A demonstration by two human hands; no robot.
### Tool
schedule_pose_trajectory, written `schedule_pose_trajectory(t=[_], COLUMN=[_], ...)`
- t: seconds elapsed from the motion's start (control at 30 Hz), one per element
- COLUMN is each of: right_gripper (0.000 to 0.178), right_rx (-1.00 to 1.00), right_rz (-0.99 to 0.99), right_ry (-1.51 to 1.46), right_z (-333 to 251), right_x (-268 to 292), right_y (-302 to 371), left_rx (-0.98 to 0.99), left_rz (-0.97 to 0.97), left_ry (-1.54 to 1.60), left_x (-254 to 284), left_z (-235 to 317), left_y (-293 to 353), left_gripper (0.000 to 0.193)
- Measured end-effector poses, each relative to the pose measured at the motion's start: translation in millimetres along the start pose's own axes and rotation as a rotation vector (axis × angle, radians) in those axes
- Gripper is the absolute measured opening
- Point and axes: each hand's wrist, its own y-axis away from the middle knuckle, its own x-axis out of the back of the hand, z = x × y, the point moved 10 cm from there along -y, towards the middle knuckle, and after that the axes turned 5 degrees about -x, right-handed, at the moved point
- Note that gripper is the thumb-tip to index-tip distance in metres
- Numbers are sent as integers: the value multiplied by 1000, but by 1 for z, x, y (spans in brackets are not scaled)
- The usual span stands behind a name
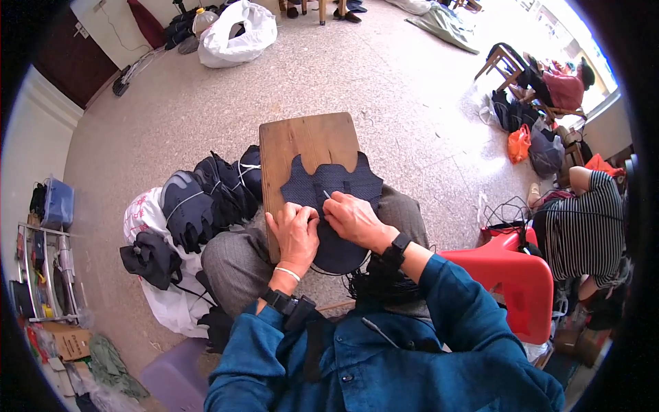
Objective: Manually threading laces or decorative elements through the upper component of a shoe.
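A dark navy piece of textured material (pixel 302 180) with a scalloped outline lies over a wooden board (pixel 309 137) across my knees. My left hand (pixel 298 237) rests at its left edge, thumb and forefinger pinched on the piece. My right hand (pixel 353 218) is closed round a slim, pale, pointed tool (pixel 327 195), whose end shows above the fingers over the middle of the piece. The two hands are close together, fingertips nearly meeting. Black cords (pixel 374 280) hang beneath the piece by my lap. What lies under my fingers is hidden.
Tied bundles of dark pieces (pixel 189 209) lie left of my knee on a white bag (pixel 161 299). A red plastic chair (pixel 508 271) stands at my right, beside a person in a striped top (pixel 583 223). A white sack (pixel 237 38) sits far off on the speckled floor.
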Motion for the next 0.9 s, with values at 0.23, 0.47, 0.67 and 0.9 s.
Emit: schedule_pose_trajectory(t=[0.23, 0.47, 0.67, 0.9], right_gripper=[10, 13, 13, 9], right_rx=[14, 33, -30, -13], right_rz=[-102, -86, -152, -62], right_ry=[31, 126, 169, 49], right_z=[5, -2, 18, 9], right_x=[-10, -7, 25, 54], right_y=[-5, -6, 20, 35], left_rx=[1, 5, 16, -16], left_rz=[-35, -73, -128, -150], left_ry=[28, 49, 58, 62], left_x=[-1, -3, -8, 0], left_z=[-6, -8, -9, -2], left_y=[0, -2, 0, -4], left_gripper=[13, 9, 11, 10])
